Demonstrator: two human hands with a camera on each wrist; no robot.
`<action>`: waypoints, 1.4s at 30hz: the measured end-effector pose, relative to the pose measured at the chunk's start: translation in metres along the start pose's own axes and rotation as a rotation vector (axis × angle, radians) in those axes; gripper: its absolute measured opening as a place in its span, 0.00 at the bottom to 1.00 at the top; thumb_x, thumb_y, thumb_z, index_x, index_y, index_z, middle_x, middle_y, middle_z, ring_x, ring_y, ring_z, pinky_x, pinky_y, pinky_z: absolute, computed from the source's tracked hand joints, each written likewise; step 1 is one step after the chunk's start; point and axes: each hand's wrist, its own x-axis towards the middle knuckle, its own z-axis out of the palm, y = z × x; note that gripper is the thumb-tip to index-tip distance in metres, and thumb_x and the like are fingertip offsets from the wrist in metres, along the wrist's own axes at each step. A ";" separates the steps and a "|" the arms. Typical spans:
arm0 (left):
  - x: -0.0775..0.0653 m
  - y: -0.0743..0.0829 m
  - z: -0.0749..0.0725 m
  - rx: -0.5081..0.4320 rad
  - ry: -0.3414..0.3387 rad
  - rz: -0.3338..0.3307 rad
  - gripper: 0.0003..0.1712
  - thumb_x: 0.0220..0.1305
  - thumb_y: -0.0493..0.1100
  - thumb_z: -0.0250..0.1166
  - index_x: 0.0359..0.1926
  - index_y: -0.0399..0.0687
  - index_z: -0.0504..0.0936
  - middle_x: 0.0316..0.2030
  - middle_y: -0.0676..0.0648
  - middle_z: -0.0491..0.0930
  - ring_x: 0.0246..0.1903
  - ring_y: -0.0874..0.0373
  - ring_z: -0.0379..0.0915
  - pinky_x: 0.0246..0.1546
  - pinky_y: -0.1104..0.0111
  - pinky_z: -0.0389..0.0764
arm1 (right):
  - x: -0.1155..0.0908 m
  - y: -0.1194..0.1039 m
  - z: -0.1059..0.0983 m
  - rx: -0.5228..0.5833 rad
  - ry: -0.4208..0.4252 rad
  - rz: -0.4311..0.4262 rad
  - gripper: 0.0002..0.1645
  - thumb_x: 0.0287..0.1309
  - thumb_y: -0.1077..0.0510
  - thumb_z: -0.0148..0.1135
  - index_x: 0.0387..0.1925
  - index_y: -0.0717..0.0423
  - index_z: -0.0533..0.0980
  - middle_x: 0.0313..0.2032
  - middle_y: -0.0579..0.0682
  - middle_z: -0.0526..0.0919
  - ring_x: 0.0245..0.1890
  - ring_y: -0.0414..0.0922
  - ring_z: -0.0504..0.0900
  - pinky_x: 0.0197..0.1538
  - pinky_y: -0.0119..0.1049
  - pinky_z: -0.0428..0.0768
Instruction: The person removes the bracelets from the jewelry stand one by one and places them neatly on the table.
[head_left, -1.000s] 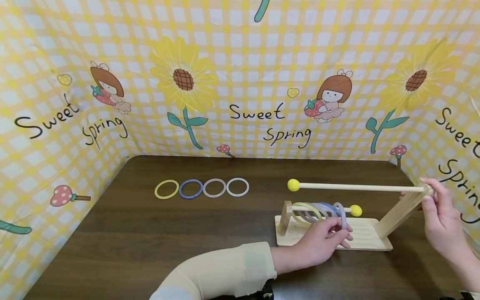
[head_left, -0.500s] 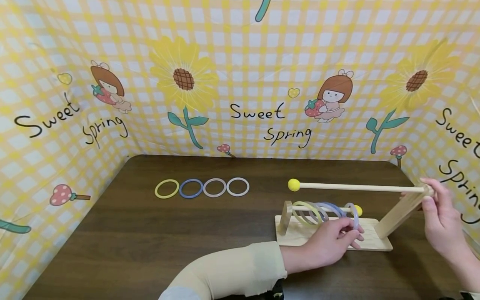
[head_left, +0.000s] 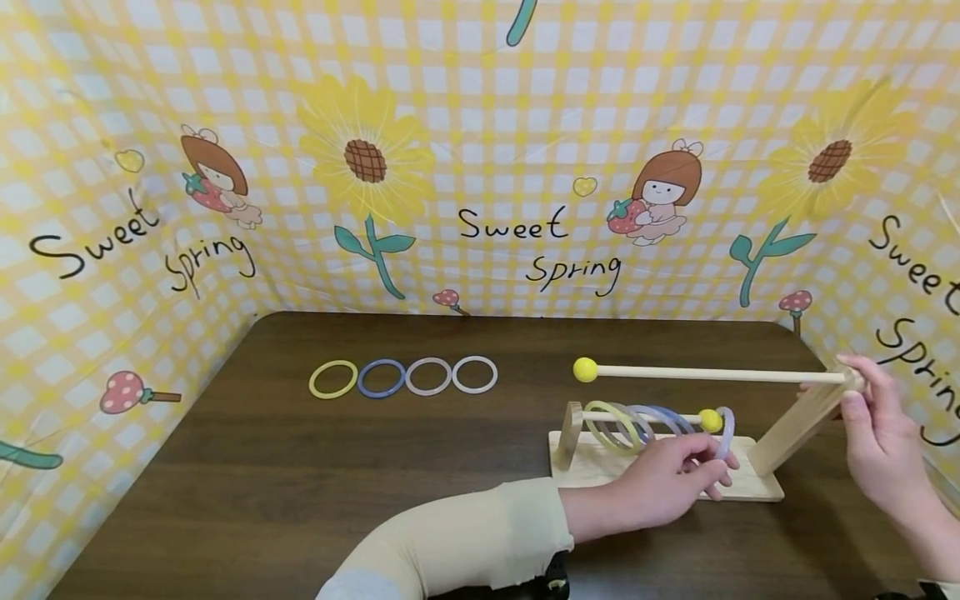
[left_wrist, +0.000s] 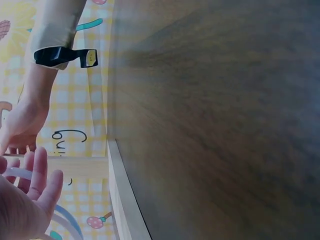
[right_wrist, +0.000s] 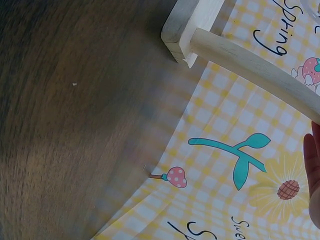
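Note:
My left hand (head_left: 660,483) pinches a pale lilac ring (head_left: 727,429) just beyond the yellow ball (head_left: 710,420) at the end of the wooden stand's lower rod. Behind that ball, several rings hang on the rod, among them a yellow ring (head_left: 632,423) and a blue ring (head_left: 679,417). At the right, my right hand (head_left: 888,446) grips the top of the tall slanted post (head_left: 798,425). From there the long upper rod (head_left: 712,375) runs left to another yellow ball (head_left: 585,370). In the left wrist view, the pale ring (left_wrist: 19,173) sits between my left fingers.
On the dark wooden table (head_left: 315,475), a yellow ring (head_left: 313,379), a blue ring (head_left: 362,379), a greyish ring (head_left: 408,379) and a white ring (head_left: 455,379) lie in a row. A checked cloth (head_left: 480,150) surrounds the table's back and sides.
My left hand has moved right along the lower rod, bringing the pale ring from behind the yellow ball to past it. My right hand stays on the post.

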 end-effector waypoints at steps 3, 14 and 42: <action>-0.002 0.001 -0.004 0.044 -0.030 0.016 0.08 0.72 0.39 0.56 0.38 0.42 0.81 0.33 0.57 0.81 0.23 0.79 0.72 0.24 0.80 0.74 | 0.001 0.000 0.000 0.007 0.008 -0.003 0.21 0.70 0.74 0.38 0.61 0.78 0.56 0.47 0.26 0.76 0.43 0.24 0.75 0.44 0.13 0.68; -0.022 0.003 -0.030 0.082 -0.123 0.060 0.08 0.73 0.41 0.56 0.41 0.45 0.80 0.28 0.55 0.79 0.23 0.76 0.71 0.26 0.79 0.76 | 0.001 -0.001 0.002 -0.001 0.005 -0.001 0.21 0.70 0.74 0.39 0.62 0.77 0.56 0.47 0.25 0.76 0.44 0.23 0.74 0.44 0.13 0.67; -0.106 -0.007 -0.134 0.284 -0.015 0.241 0.05 0.71 0.38 0.58 0.42 0.43 0.80 0.28 0.53 0.78 0.29 0.70 0.70 0.32 0.76 0.76 | 0.001 -0.001 0.001 0.024 0.006 -0.025 0.20 0.71 0.72 0.38 0.61 0.79 0.54 0.48 0.25 0.78 0.44 0.25 0.75 0.44 0.14 0.68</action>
